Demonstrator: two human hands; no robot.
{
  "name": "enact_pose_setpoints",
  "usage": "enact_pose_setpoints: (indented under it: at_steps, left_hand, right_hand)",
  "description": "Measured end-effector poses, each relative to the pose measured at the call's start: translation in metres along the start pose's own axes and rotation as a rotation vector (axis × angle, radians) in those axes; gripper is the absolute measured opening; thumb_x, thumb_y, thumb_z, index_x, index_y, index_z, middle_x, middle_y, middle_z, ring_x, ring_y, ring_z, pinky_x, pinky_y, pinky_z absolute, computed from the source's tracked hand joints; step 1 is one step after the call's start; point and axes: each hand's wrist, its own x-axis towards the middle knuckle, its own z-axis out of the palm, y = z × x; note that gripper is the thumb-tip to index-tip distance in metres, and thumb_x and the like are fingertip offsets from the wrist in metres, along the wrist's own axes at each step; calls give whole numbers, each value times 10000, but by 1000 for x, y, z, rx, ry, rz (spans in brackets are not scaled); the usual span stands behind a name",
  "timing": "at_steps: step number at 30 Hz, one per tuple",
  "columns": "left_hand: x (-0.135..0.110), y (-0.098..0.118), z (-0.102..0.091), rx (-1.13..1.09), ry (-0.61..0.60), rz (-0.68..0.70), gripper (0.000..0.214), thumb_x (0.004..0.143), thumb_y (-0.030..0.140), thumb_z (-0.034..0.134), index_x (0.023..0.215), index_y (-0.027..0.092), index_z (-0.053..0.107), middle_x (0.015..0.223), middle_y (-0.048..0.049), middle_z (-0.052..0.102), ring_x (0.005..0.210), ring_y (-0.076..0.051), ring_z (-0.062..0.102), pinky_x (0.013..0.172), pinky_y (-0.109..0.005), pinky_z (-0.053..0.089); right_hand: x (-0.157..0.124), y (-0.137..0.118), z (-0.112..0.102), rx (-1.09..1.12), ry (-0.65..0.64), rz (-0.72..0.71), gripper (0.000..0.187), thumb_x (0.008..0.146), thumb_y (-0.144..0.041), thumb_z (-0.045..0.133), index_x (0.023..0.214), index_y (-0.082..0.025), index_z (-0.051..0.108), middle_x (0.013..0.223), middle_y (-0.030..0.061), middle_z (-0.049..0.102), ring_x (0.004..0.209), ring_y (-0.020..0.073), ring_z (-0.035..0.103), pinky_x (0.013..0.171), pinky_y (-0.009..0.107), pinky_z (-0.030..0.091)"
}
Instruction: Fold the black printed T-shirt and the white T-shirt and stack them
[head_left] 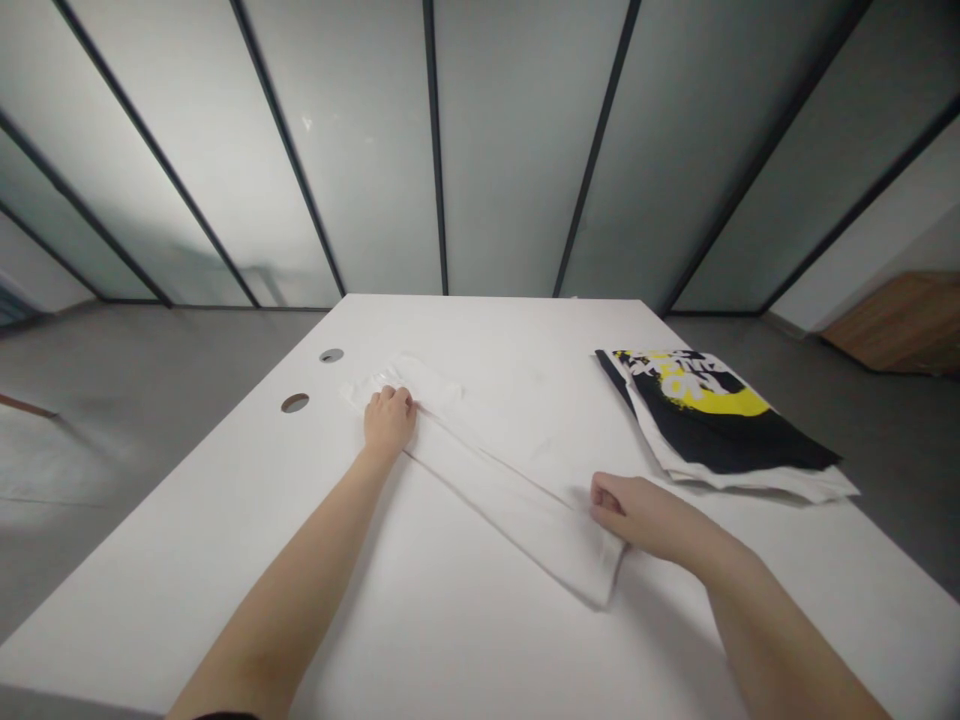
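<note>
A white folded cloth [510, 500] lies as a long strip slanting across the white table [480, 330], its wider end close to me on the right. At its far left end, my left hand [390, 418] is closed with the fingers curled down on the cloth. Crumpled, thin-looking white material [427, 378] spreads out beyond that hand. My right hand [630, 510] is closed too, pinching the upper edge of the strip near its wider end. The exact kind of the white piece cannot be made out.
To the right, a stack of folded garments [712, 420] in black, white and yellow print lies near the table edge. Two round holes [295, 403] pierce the tabletop on the left. Frosted glass panels [510, 150] stand behind the table. A wooden piece [900, 320] is at far right.
</note>
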Motion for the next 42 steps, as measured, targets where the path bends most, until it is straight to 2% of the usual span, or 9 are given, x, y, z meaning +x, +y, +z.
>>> enact_pose_setpoints:
  at_steps: [3,5,7,10,14,18,27,33,42]
  left_hand:
    - [-5,10,-4,37,-72,39,252,1015,349,517,959,209,718,1044,-139,702,1059,-337,642,894,-429,487]
    - [-10,17,-2,51,-92,49,325,1030,419,493,994,199,729,1091,-157,707,1075,-346,650,911,-443,488]
    - [-16,21,5,42,-92,52,377,1027,477,500,1130,187,718,1189,-183,697,1139,-357,646,963,-463,481]
    - [-24,23,18,30,-58,78,521,1011,514,532,1383,159,615,1446,-242,604,1346,-412,549,1098,-529,414]
    - [-26,19,29,69,-103,76,720,1019,574,477,1552,91,475,1637,-297,413,1503,-505,378,1183,-632,311]
    - [-20,17,27,141,-170,23,835,1024,633,404,1618,47,388,1681,-290,344,1544,-494,328,1231,-604,278]
    - [3,-1,20,212,-197,-180,878,1038,612,291,1609,-51,352,1680,-304,331,1574,-447,294,1241,-577,289]
    - [27,-11,20,240,-205,-269,900,1031,610,290,1589,-94,358,1644,-353,359,1556,-458,321,1228,-596,301]
    - [55,8,20,212,-218,-269,801,1038,517,298,1599,-49,378,1681,-306,327,1592,-427,264,1268,-581,240]
  right_hand:
    - [8,-25,17,4,228,-161,181,1010,-298,496,939,-214,640,948,77,731,868,224,666,764,338,476]
    - [13,-43,37,34,314,-356,245,1044,-311,476,1117,-196,679,1202,133,727,1152,270,660,998,413,498]
    - [18,-56,61,-1,313,-487,344,1043,-332,516,1324,-199,662,1476,150,625,1446,321,500,1191,503,398]
    - [21,-64,88,-101,243,-511,550,1044,-381,552,1566,-214,513,1699,115,401,1610,370,244,1294,586,250]
    - [24,-60,101,-170,228,-503,646,1075,-448,502,1667,-226,366,1758,96,252,1635,374,141,1318,602,197]
    - [25,-55,101,-194,238,-518,665,1087,-500,478,1680,-232,341,1760,92,223,1637,361,132,1324,589,197]
    - [21,-54,92,-175,200,-532,621,1103,-485,444,1672,-252,360,1758,77,216,1636,328,150,1324,575,210]
    - [30,-54,97,-167,303,-378,610,1103,-477,430,1655,-219,403,1747,125,241,1622,383,189,1299,630,230]
    - [25,-58,109,-171,347,-388,647,1053,-475,549,1635,-217,439,1736,152,274,1602,427,239,1278,654,258]
